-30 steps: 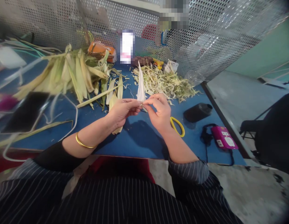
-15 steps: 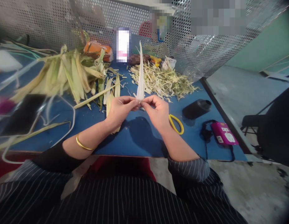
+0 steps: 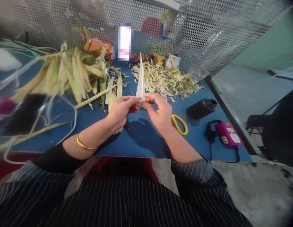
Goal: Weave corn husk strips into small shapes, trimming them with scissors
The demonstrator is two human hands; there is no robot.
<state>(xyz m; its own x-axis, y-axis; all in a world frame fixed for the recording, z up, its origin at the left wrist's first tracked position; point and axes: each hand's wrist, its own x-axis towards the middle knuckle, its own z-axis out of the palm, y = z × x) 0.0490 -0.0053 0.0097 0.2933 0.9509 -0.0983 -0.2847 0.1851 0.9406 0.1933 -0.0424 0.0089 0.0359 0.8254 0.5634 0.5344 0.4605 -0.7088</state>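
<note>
A pale, pointed piece of husk (image 3: 141, 82) stands upright between my hands, its tip pointing away from me. My left hand (image 3: 121, 110) pinches its lower end from the left. From the right, the thumb and fingers of my right hand (image 3: 159, 111) close on the same lower end, close to the left fingertips. Loose husk strips (image 3: 110, 91) lie on the blue table (image 3: 141, 142) just beyond and under my left hand. Yellow-handled scissors (image 3: 181, 124) rest right of my right wrist, their blades mostly hidden.
A large bundle of husks (image 3: 66, 72) is at the left, and a heap of shredded husk (image 3: 170, 80) at the back. A black cylinder (image 3: 201, 108) and a pink box (image 3: 229, 134) stand right. A dark tablet (image 3: 25, 113) and white cable lie left.
The husk piece has tilted slightly left and its tip sits lower in view. My right fingers have shifted slightly up along its base. The camera view has moved a little.
</note>
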